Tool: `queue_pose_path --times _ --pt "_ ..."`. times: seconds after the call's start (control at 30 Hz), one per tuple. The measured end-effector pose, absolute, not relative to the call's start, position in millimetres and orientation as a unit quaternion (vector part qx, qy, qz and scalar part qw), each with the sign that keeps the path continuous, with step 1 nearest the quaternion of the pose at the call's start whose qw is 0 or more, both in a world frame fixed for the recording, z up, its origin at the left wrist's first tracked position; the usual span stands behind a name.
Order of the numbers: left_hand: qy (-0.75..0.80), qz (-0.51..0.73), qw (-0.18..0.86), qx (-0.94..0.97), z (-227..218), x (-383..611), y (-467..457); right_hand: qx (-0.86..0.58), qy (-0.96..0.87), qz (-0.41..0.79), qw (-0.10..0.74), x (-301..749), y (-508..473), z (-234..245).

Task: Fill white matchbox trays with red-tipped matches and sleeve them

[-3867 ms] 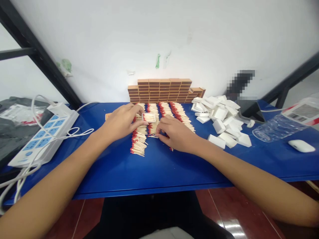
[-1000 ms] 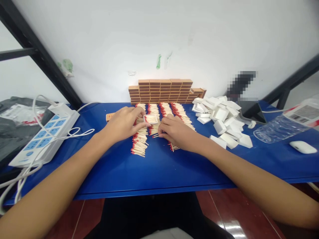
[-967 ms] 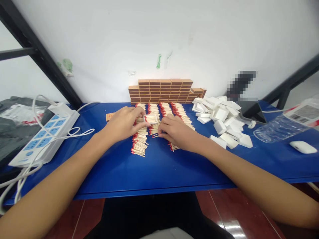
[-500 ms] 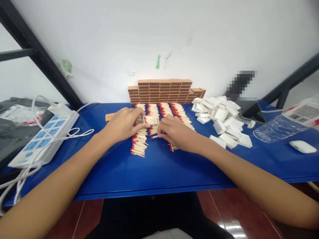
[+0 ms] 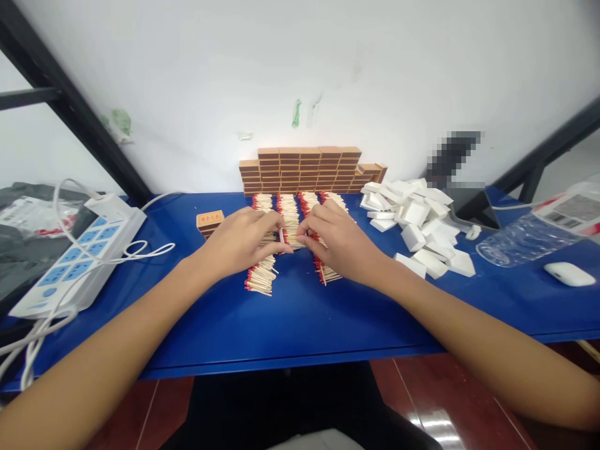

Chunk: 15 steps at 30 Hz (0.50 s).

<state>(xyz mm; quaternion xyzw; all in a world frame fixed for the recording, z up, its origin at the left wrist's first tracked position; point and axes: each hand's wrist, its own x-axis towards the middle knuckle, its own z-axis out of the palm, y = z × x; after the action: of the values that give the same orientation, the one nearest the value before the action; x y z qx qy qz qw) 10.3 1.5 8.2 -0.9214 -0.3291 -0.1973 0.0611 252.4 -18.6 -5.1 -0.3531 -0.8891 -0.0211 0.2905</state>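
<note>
I am pinching the white matchbox tray in my left hand, tilting it just above the match rows so they stay within reach. My right hand is curling its fingers against the tray, steadying it, though I cannot tell what they grasp.

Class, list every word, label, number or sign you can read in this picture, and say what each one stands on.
No text here is clear enough to quote.
Lone orange matchbox: red characters on its top, too small to read.
White label on the clear package at far right: dark print, blurred.
Plastic bag at far left: red print, blurred.
</note>
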Motion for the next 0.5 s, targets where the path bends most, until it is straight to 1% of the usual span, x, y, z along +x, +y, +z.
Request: queue_pose_path --times 0.27,0.33,0.5 --pt "-0.388 -0.169 0.046 -0.905 15.4 5.3 4.6 -0.366 -0.871 -0.017 0.327 253.8 -18.1 -1.9" --pt "-0.410 -0.170 0.050 -0.895 17.0 3.1 5.7 -0.356 -0.880 -0.010 0.314 253.9 -16.9 -5.0" --pt "-0.434 -0.167 0.052 -0.884 19.1 0.8 6.1 -0.314 -0.916 0.023 0.247 253.3 -13.7 -16.3"
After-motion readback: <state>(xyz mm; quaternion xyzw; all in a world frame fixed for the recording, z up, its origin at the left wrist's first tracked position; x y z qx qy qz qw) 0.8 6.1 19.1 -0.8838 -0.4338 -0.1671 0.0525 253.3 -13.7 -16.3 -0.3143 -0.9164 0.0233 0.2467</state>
